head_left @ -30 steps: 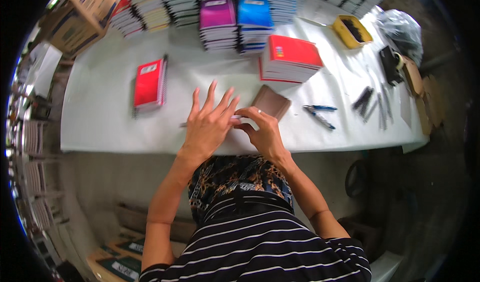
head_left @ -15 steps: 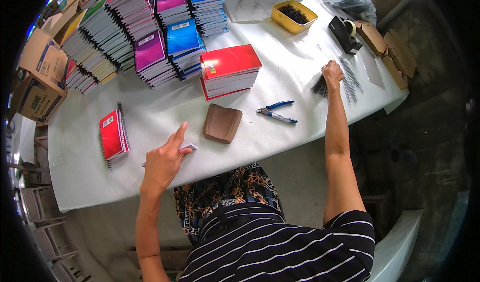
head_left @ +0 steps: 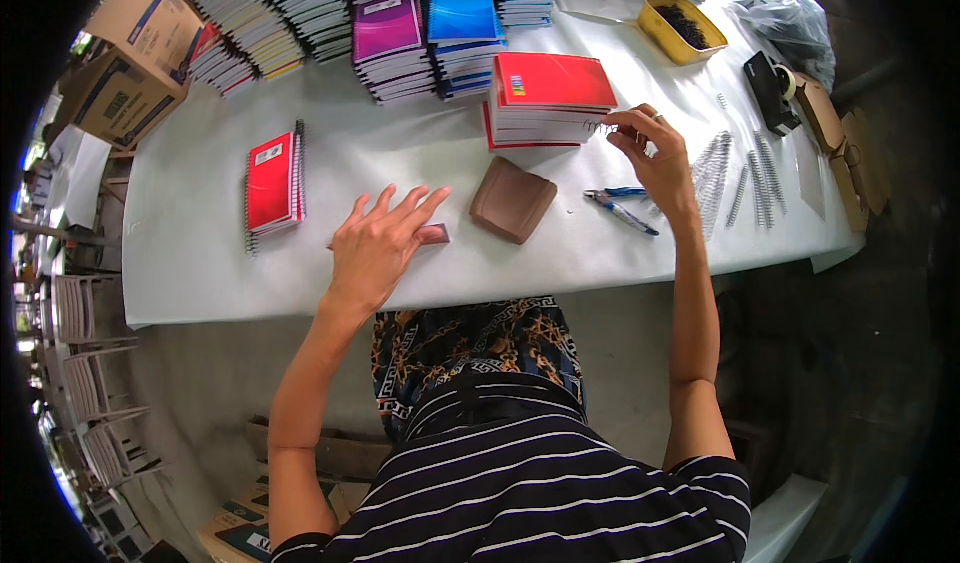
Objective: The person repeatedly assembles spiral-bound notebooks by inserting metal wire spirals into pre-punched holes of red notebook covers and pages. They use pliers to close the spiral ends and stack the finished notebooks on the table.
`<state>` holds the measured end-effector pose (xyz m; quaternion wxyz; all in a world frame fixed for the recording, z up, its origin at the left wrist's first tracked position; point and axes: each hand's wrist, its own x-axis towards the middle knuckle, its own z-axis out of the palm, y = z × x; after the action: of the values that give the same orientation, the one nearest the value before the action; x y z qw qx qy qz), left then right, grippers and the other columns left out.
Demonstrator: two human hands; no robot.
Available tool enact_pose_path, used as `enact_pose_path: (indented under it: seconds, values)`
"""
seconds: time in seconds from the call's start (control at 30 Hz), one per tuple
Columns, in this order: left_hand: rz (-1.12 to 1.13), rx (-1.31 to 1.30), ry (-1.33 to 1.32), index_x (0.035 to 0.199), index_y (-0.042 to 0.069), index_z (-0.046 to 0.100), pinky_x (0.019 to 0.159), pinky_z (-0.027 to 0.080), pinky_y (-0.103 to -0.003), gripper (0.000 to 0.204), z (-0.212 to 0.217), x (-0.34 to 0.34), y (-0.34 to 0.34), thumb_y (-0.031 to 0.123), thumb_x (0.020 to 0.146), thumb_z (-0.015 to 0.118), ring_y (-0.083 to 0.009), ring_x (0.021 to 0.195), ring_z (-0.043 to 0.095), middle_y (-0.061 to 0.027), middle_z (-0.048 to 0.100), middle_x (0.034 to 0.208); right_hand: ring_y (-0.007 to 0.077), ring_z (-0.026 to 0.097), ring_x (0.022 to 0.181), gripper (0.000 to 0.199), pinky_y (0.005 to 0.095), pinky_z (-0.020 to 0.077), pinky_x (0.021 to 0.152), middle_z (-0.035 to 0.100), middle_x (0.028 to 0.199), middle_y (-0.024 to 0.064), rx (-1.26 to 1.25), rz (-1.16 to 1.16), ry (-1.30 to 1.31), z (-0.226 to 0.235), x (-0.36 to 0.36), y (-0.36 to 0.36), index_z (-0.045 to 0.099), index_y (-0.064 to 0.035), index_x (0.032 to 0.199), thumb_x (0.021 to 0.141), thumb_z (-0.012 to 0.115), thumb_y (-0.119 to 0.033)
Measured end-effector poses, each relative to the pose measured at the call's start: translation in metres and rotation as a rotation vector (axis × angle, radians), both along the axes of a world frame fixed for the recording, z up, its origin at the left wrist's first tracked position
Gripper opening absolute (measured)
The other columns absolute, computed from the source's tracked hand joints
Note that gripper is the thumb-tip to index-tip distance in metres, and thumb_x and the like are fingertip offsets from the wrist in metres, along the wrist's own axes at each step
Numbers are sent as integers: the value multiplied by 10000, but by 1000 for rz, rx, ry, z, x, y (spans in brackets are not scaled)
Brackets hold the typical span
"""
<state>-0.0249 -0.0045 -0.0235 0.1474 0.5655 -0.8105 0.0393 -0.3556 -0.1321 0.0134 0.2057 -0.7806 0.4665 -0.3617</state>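
Note:
My left hand (head_left: 385, 235) rests palm down with its fingers spread over a small flat item (head_left: 433, 234) on the table; most of that item is hidden under the hand. My right hand (head_left: 655, 153) is closed in a pinch on a thin spiral binding coil (head_left: 597, 126), whose end pokes out by the stack of red-covered notebooks (head_left: 555, 83). Between the hands lies a brown, block-like pad (head_left: 513, 201). Blue-handled cutting pliers (head_left: 622, 211) lie below my right hand. Loose binding coils (head_left: 712, 178) are spread to its right.
Two red spiral notebooks (head_left: 272, 183) lie stacked at the left. Purple notebooks (head_left: 390, 33) and blue notebooks (head_left: 465, 18) stand in piles behind. A yellow tub (head_left: 683, 48) of black bits, a tape dispenser (head_left: 772, 93) and cardboard boxes (head_left: 130, 83) stand around the white table (head_left: 200, 273).
My right hand has come left from the coils to beside the red stack, now with a coil in its fingers. My left hand's fingers have spread out. The whole view has shifted.

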Motion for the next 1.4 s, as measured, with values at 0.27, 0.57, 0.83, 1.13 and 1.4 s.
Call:
enact_pose_path:
  seconds: [0.27,0.57,0.83,1.13,1.4]
  values:
    - [13,-8,42,1404,297,531,969,501,-445,549,-5,-6,-1,388,872,628,-289,1172,629,9,652,1283,361,606,872,165,411,483,791,621,951,175,-261,-139,89,-99,-67,-49,634,0,1071,914,582,-1]
    - [-35,-28,66,1436,277,492,932,513,-433,598,-12,-7,-6,396,871,645,-296,1127,644,-9,666,1257,82,477,583,242,244,381,477,594,734,25,369,-213,-180,-60,-164,-134,683,17,1026,1013,506,-148]
    - [-27,-28,53,1440,225,489,906,519,-416,611,-4,-7,-3,395,874,645,-313,1101,652,-42,674,1232,170,631,909,408,297,510,843,674,972,85,119,-114,108,-80,-151,-126,704,-96,1156,761,766,-16]
    - [-13,-22,65,1421,198,508,900,515,-407,593,1,-7,1,388,876,648,-313,1100,651,-43,679,1223,389,642,862,528,471,555,706,631,966,247,-319,-648,689,-77,-43,-63,703,13,888,855,678,-514]
    - [6,-13,112,1402,226,545,894,513,-402,548,-3,-11,10,389,885,631,-310,1109,649,-103,699,1125,329,467,1275,438,460,397,1080,488,1401,102,-388,-168,500,-98,-63,-23,601,-111,1239,870,719,-315]
